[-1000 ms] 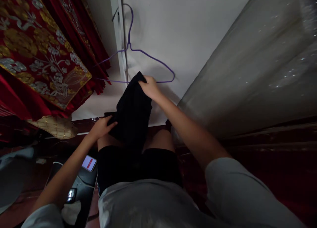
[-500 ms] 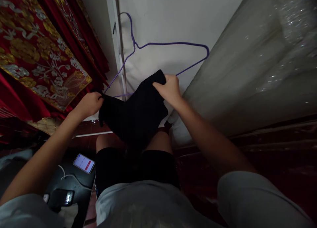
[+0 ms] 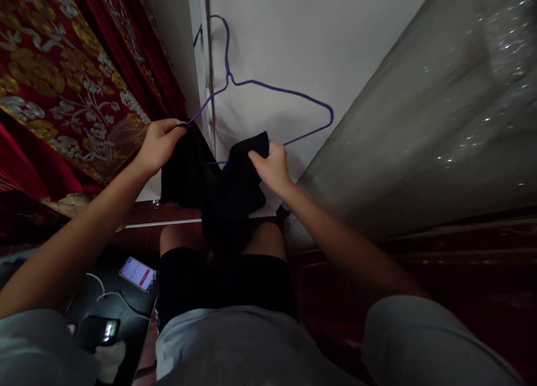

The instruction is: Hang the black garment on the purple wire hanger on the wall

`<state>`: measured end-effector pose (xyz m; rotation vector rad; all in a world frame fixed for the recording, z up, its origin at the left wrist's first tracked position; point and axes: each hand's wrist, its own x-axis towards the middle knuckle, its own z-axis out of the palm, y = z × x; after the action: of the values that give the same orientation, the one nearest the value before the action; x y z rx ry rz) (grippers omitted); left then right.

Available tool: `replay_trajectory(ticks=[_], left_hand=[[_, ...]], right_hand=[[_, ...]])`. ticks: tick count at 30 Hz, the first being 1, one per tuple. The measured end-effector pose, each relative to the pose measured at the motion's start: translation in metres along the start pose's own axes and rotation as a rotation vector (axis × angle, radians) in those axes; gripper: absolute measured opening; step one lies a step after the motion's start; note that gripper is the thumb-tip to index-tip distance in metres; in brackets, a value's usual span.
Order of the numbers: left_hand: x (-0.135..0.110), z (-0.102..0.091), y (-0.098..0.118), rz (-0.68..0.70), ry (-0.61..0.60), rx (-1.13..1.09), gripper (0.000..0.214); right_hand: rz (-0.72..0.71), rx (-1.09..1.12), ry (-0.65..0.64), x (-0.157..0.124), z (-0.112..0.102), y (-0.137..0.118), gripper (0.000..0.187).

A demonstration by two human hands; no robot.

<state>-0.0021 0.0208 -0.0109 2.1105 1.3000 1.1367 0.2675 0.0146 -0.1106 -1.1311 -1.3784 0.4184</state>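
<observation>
Checked first for writing: found a red bar and pale lines on the lit screen of a phone (image 3: 136, 273), too small to read. Counted one such phone, one black cloth (image 3: 230, 198) and one purple hanger (image 3: 229, 76). Caught the left hand (image 3: 161, 142) pinching the cloth's upper left edge between thumb and fingers, right by the hanger's left side. Saw the right hand (image 3: 274, 165) pinching the upper right edge likewise, thumb on the near face, close to the hanger's lower bar. Noted the cloth slung between both hands, low across the hanger, sagging mid-span toward the knees (image 3: 178, 239); could not tell the lower bar's path, behind or through the folds. Traced the hanger's hook to a white upright strip (image 3: 205, 67) against a pale wall (image 3: 319, 39). Logged red drapery (image 3: 84, 95) at left, worked with gold and silver flowers; at right, one large grey bulk (image 3: 419, 123) under glossy plastic. Marked at lower left a black surface (image 3: 130, 313), bearing the phone, a white cable (image 3: 103, 290), one dark glossy device (image 3: 94, 331) and one crumpled pale scrap (image 3: 109, 361). Glimpsed reddish floor (image 3: 146, 349) beside it, in dim light.
</observation>
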Motion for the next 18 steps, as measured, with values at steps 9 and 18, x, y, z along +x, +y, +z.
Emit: replay_trajectory(ticks=[9, 18], left_hand=[[-0.005, -0.007, -0.006, 0.341, 0.181, 0.483, 0.028], [0.025, -0.037, -0.019, 0.101, 0.197, 0.376, 0.02]], right_hand=[[-0.246, -0.169, 0.144, 0.012, -0.055, -0.015, 0.049], [0.261, 0.208, -0.184, 0.053, -0.118, -0.023, 0.016]])
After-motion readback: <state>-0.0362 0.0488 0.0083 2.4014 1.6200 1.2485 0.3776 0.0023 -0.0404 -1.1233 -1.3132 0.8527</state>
